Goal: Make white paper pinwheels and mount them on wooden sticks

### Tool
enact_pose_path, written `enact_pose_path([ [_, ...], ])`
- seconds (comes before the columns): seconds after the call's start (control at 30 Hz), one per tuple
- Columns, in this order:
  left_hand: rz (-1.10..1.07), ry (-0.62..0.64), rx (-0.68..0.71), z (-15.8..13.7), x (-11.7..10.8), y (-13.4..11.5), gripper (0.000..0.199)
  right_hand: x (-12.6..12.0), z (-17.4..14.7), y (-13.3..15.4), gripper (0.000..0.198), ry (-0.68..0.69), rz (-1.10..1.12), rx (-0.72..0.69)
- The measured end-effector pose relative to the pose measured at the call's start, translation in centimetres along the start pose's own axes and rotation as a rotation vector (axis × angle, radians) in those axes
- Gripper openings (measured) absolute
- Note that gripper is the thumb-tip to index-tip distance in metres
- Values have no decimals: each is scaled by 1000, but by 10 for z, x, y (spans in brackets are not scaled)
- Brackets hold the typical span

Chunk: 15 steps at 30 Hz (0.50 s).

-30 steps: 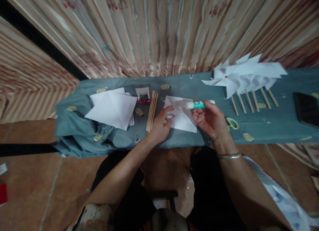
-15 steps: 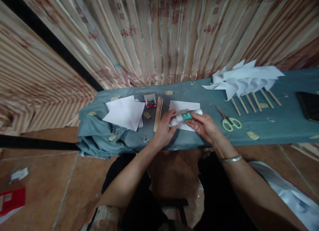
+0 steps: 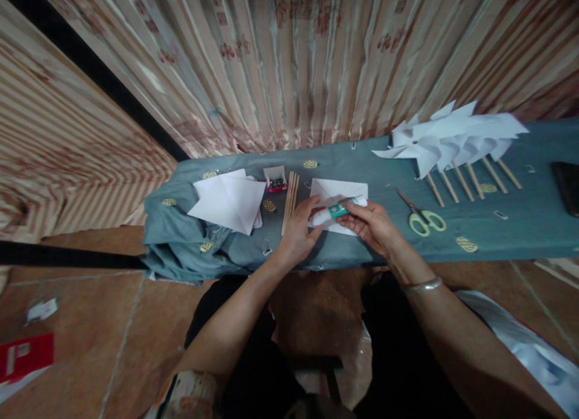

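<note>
Head view: right hand [image 3: 374,226] pinches glue stick [image 3: 337,210]; left hand [image 3: 299,231] grip unclear; paper [image 3: 350,190] part-hidden.

The words on the glue stick [image 3: 338,210] are too blurry to read. The left hand [image 3: 298,232] and right hand [image 3: 373,227] hide bits of the white paper [image 3: 339,189] below. Toward the counter's [image 3: 534,229] back edge, the little things in the box [image 3: 277,187] are too tiny to name. The picture chops off a flat black thing [image 3: 567,187] at the counter's right end.
</note>
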<state>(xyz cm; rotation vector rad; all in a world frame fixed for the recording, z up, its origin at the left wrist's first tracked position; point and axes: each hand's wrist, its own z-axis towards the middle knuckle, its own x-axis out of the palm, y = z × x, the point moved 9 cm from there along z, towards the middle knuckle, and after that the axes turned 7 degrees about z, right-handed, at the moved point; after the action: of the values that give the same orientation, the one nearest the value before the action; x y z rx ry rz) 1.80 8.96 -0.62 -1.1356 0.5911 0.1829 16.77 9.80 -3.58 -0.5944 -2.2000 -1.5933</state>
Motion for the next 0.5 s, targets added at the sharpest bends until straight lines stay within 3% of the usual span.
enact_pose_path([
  [0.33, 187, 31, 131, -1, 3, -14, 55, 2, -2, -2, 38, 24, -48, 12],
  [0.5, 217, 18, 156, -7, 1, -12, 45, 11, -3, -12, 39, 87, -68, 50],
])
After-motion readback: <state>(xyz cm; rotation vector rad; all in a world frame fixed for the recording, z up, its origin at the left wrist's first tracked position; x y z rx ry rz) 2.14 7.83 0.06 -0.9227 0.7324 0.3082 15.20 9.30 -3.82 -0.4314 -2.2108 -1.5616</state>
